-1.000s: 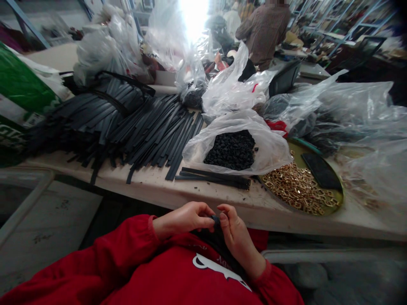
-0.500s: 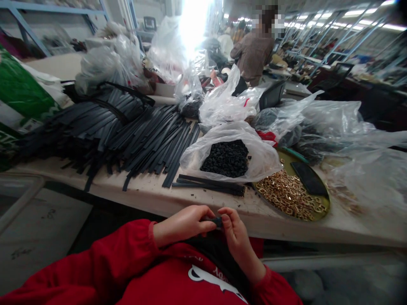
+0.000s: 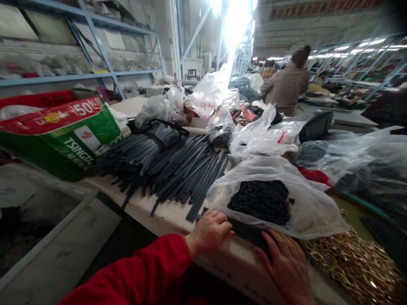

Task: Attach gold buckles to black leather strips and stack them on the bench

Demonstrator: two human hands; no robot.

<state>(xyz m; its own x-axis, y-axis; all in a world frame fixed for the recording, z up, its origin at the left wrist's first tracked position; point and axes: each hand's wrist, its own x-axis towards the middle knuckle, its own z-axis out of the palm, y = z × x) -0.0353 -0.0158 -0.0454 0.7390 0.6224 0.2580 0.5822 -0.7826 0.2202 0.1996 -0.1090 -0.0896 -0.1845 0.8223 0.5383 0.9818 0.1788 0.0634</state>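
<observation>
My left hand (image 3: 210, 231), in a red sleeve, rests on the near edge of the table (image 3: 165, 214). Its fingers curl over the near end of a small bundle of black strips (image 3: 244, 231). My right hand (image 3: 286, 264) lies flat on the same bundle, fingers stretched out toward a clear plastic bag (image 3: 314, 212). That bag is full of small black pieces (image 3: 260, 201) and sits just beyond both hands. Right of my right hand is a heap of small gold metal pieces (image 3: 352, 264).
A big pile of long black strips (image 3: 178, 165) covers the table's left half, beside a green and red sack (image 3: 63, 131). More plastic bags (image 3: 263, 135) crowd the back. A white bin (image 3: 57, 254) stands lower left. A person in brown (image 3: 286, 89) works farther off.
Both hands left my lap, where they pinched a small black piece, and moved forward onto the strips at the table edge. My view rose and swung left.
</observation>
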